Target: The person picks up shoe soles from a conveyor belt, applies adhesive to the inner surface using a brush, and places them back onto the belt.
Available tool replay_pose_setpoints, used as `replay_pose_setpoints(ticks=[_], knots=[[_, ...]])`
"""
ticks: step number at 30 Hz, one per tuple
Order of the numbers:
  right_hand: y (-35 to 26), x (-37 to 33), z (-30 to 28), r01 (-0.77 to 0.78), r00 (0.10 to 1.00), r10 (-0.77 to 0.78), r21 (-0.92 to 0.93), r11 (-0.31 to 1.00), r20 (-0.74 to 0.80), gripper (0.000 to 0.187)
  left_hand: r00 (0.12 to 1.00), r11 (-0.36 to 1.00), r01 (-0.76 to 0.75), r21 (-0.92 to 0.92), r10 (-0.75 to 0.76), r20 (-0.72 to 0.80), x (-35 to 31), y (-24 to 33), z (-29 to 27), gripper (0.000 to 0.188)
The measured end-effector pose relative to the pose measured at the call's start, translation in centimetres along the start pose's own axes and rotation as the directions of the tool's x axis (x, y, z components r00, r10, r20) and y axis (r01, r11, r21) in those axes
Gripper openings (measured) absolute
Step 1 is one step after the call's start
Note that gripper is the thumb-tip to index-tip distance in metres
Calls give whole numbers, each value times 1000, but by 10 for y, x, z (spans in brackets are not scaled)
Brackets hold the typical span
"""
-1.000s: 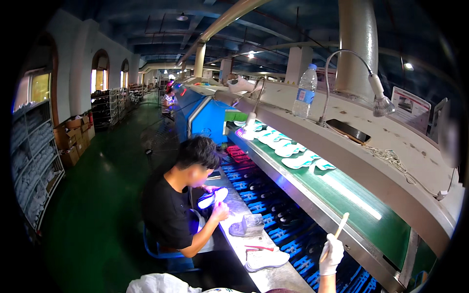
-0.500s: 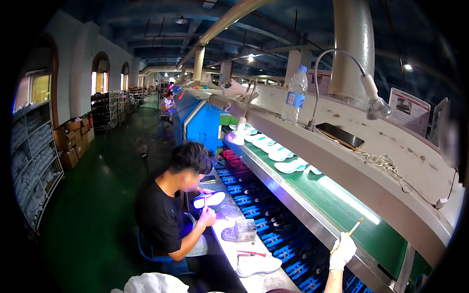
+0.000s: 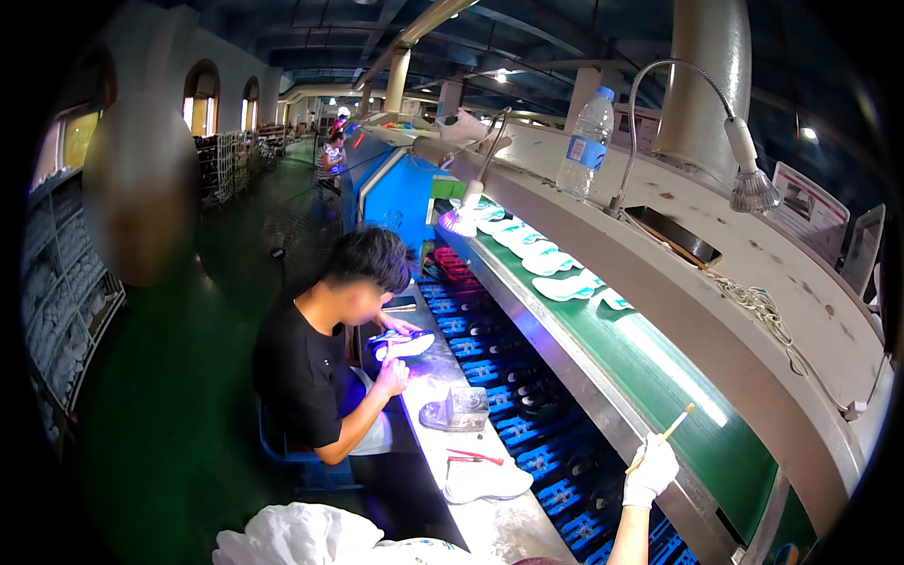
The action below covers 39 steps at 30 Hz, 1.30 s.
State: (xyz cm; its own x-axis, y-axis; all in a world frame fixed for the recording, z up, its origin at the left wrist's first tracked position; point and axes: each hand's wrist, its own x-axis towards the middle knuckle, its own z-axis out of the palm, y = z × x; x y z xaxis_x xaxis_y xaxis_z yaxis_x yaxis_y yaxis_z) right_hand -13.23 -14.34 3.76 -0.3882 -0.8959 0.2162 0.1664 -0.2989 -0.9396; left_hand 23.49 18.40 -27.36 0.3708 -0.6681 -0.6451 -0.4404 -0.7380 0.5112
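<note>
My right hand [image 3: 652, 473], in a white glove, is closed around the handle of a thin brush [image 3: 674, 426] with a yellowish tip. The brush tilts up and to the right, its tip over the green conveyor belt [image 3: 650, 363]. Farther up the belt lie several white shoe soles [image 3: 565, 285]. To the left of my hand, a white sole [image 3: 488, 482] lies on the metal worktop [image 3: 504, 527], with a red-handled tool [image 3: 476, 457] at its upper edge. A grey metal block [image 3: 457, 411] stands beyond them. My left hand is out of view.
A co-worker in black [image 3: 306, 363] sits at the left, working on a shoe [image 3: 407, 345] under a lamp [image 3: 461, 221]. Blue racks [image 3: 513, 431] run beside the worktop. A bottle [image 3: 586, 146] and phone [image 3: 673, 235] rest on the machine. A white bag [image 3: 297, 537] is lower left.
My view has shifted slightly. My right hand, still holding the brush, sits a little farther left and higher in the picture. The co-worker's head and shoe have changed angle.
</note>
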Motion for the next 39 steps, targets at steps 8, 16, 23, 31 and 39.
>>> replay_pose_setpoints(ticks=[8, 16, 23, 31, 39], knots=[[-19, -9, -1, 9, 999, -11, -54, 999, -43, 13, 907, 925, -380, 7, 374, -194, -26, 58, -4, 36], [16, 11, -21, 650, 562, -651, -759, -34, 511, 16, 415, 475, -866, 155, 857, -304, -3, 186, 0, 37], [29, 14, -19, 613, 453, -650, -743, -270, 610, 30, 425, 503, -792, 345, 861, -279, 15, 199, -17, 53], [27, 9, -26, 582, 495, -626, -765, -276, 602, 32, 546, 482, -684, 548, 836, -55, 69, 207, -22, 93], [26, 6, -20, 580, 510, -629, -774, -253, 587, 30, 505, 488, -781, 389, 861, -66, 88, 215, -11, 83]])
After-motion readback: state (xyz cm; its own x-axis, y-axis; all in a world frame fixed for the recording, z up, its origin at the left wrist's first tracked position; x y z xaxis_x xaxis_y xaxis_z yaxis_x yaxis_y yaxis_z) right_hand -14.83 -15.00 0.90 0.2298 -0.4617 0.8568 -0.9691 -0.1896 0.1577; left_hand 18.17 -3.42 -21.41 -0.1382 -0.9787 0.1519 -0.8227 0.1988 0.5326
